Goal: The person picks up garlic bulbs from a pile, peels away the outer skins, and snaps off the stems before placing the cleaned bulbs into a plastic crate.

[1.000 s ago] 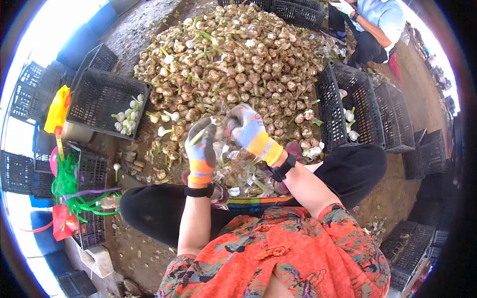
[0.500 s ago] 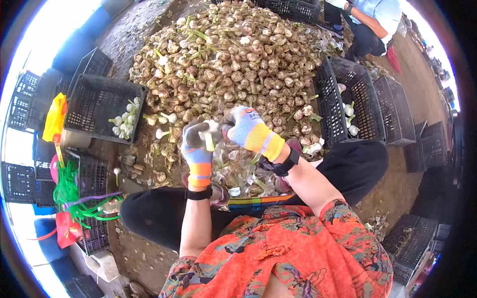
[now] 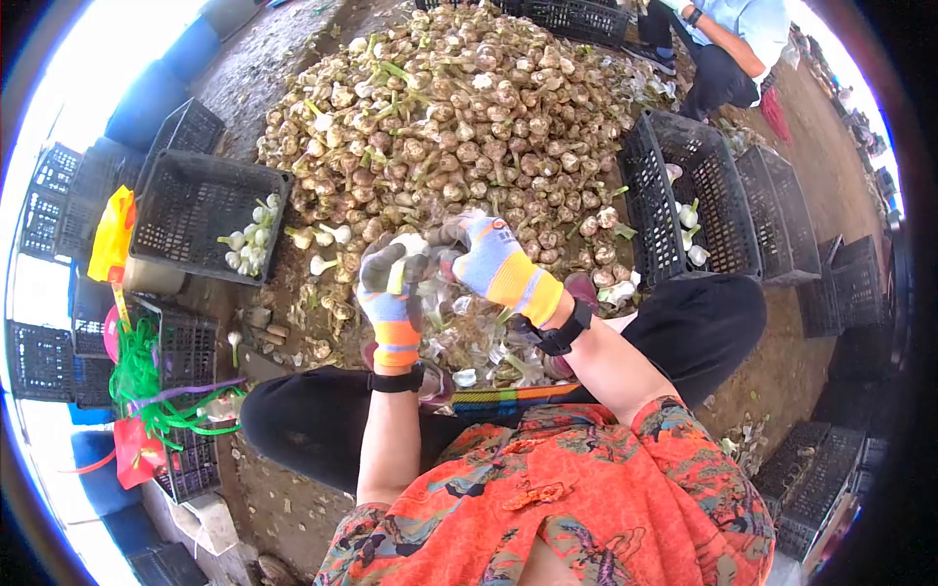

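Note:
My left hand (image 3: 389,293), in a blue, orange and grey glove, is closed around a garlic bulb (image 3: 408,246) whose pale green stem points down across the fingers. Just to its right is my right hand (image 3: 491,262), gloved alike, with its fingers bent together near the bulb; what they pinch, if anything, is too blurred to tell. Beyond both hands rises a big heap of garlic (image 3: 459,127) with brownish skins. Loose peelings (image 3: 459,322) lie on the ground beneath the hands.
A black crate (image 3: 200,210) at the left holds several whitish bulbs, as does another crate (image 3: 689,195) at the right. Green and purple strips (image 3: 147,376) hang by the left crates. A co-worker (image 3: 728,49) sits at the upper right. More crates stand on both sides.
The bulb in my left hand has tilted, and its stem now lies nearer the left fingers. My right hand stays close beside it. The view has shifted slightly.

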`<move>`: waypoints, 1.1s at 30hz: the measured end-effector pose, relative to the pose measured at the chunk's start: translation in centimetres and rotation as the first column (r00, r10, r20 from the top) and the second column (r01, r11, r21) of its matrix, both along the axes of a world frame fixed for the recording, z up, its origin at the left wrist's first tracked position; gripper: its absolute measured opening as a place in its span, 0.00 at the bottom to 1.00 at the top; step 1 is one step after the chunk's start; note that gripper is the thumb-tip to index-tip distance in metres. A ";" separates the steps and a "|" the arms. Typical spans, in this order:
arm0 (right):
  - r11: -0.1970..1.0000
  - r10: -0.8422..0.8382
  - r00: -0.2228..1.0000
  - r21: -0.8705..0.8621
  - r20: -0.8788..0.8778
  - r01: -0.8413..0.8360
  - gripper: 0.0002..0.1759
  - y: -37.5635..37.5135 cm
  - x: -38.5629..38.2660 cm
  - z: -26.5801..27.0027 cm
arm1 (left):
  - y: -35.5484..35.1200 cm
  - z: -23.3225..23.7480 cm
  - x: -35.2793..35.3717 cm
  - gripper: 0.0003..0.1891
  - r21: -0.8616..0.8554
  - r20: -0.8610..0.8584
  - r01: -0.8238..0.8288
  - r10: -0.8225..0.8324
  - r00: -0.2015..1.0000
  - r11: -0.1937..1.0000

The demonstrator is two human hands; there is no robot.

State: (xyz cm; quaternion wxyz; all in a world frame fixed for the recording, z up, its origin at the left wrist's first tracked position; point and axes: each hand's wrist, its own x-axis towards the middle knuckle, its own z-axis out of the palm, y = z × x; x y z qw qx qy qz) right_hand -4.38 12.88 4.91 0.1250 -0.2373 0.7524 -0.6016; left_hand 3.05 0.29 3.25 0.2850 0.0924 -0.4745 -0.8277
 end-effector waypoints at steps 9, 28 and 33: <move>0.975 -0.215 0.971 0.035 -0.104 0.219 0.08 -0.2 -1.1 0.1 | -0.6 1.3 0.3 0.13 0.173 -0.065 0.106 -0.096 0.993 0.979; 0.982 -0.178 0.967 -0.022 0.182 0.185 0.09 -0.5 -1.1 -1.9 | -0.5 3.0 0.1 0.26 0.165 -0.159 0.269 -0.244 0.957 0.949; 0.974 -0.059 0.926 -0.182 0.374 0.136 0.09 0.6 -0.3 0.9 | -0.1 3.8 0.1 0.31 0.241 -0.280 0.242 -0.171 0.945 0.940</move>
